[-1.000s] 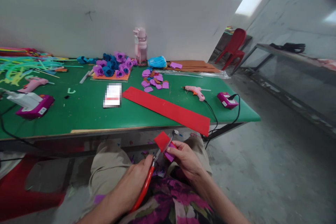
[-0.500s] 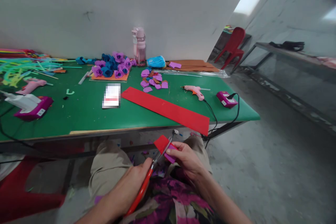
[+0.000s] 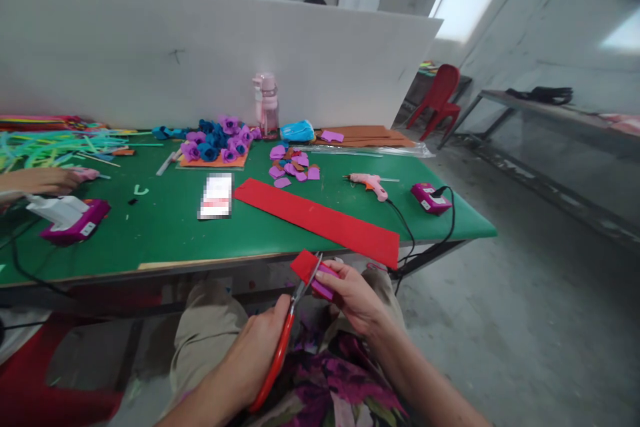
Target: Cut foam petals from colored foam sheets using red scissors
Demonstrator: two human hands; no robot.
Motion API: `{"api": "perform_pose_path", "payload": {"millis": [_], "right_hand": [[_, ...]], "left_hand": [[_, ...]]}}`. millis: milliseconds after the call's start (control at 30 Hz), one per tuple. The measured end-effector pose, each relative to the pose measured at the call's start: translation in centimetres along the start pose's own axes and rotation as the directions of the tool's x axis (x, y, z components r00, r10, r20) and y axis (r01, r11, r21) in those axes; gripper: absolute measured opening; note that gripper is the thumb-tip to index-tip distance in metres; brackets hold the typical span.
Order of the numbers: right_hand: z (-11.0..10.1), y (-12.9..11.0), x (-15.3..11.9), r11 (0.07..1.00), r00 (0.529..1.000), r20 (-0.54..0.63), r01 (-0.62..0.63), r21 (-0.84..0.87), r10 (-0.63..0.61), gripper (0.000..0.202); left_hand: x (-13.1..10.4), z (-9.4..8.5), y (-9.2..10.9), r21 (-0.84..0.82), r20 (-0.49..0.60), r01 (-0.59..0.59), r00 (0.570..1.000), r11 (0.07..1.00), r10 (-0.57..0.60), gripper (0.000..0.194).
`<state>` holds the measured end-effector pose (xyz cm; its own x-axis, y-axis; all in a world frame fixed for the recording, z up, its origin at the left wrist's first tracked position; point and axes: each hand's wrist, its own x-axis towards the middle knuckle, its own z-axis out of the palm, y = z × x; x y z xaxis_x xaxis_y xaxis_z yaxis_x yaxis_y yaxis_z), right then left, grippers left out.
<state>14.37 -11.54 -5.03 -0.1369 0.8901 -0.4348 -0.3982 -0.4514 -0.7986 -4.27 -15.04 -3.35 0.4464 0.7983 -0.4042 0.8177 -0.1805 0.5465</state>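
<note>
My left hand [image 3: 265, 340] is closed around the red handles of a pair of scissors [image 3: 278, 365]. The blades point up and away from me and lie across a small red craft-sheet piece [image 3: 303, 265], at the edge of a purple piece. Thumb and fingers of my right hand [image 3: 356, 293] pinch that red piece together with the purple piece [image 3: 325, 281] laid on it. Both hands are above my lap, just off the table's front edge. On the green table [image 3: 175, 240] beyond them lies a long red strip [image 3: 320, 220], its right end near my right hand.
A pink glue gun [image 3: 369, 185] and a magenta power block [image 3: 431, 199] sit right. Purple and brown cut pieces [image 3: 295, 168], flowers [image 3: 216, 140] and a bottle [image 3: 268, 107] stand behind. Another person's hand [image 3: 45, 181] reaches in at left, near a second power block [image 3: 80, 220].
The scissor blades have shifted slightly against the red piece. Another person's hand has come in at left, over the pink glue gun there. My view has tilted up a little.
</note>
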Motion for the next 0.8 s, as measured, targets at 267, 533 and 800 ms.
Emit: {"api": "perform_pose_path", "payload": {"millis": [267, 533, 800], "right_hand": [[0.6, -0.9, 0.3, 0.985, 0.993, -0.024, 0.110, -0.137, -0.114, 0.028], [0.9, -1.0, -0.3, 0.970, 0.991, -0.007, 0.128, -0.207, -0.133, 0.021], [0.8, -0.8, -0.7, 0.987, 0.996, -0.029, 0.079, -0.140, -0.084, 0.022]], "left_hand": [[-0.2, -1.9, 0.6, 0.164, 0.037, 0.001, 0.999, 0.986, -0.008, 0.046], [-0.1, -1.9, -0.4, 0.156, 0.028, -0.052, 0.998, 0.986, 0.048, 0.048], [-0.1, -1.9, 0.2, 0.054, 0.032, -0.079, 0.996, 0.995, 0.078, 0.042]]}}
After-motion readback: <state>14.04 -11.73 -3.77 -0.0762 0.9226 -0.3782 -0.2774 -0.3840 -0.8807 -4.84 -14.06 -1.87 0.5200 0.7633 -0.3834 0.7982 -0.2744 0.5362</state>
